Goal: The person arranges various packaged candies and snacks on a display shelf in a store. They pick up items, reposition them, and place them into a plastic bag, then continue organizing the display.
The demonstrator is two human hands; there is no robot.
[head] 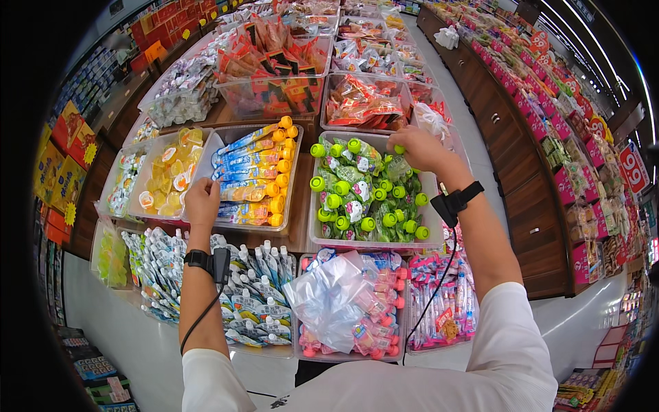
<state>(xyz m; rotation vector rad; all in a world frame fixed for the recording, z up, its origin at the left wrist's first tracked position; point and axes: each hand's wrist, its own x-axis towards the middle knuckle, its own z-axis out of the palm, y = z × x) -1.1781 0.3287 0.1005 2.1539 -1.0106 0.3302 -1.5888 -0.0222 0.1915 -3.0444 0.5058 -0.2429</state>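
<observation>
My right hand (418,148) is at the back right corner of a clear plastic bin (376,242) of green-capped drink pouches. Its fingers close at the cap of one green-capped pouch (398,168), which hangs over the others. Several of these pouches (354,188) bear a cartoon cat face. My left hand (202,202), fingers curled, rests at the left side of a bin (247,225) of orange-capped drink pouches (252,172). These lie in a row with caps to the right. Whether the left fingers hold a pouch end or the bin's rim is hidden.
Left of the left hand stands a bin of yellow jelly cups (172,172). Nearer me are white-capped pouches (257,298), a crumpled clear plastic bag (329,298) over pink-capped pouches (373,337), and pink packets (437,304). Red snack packs (365,105) fill bins behind. Cables run from both wrist straps.
</observation>
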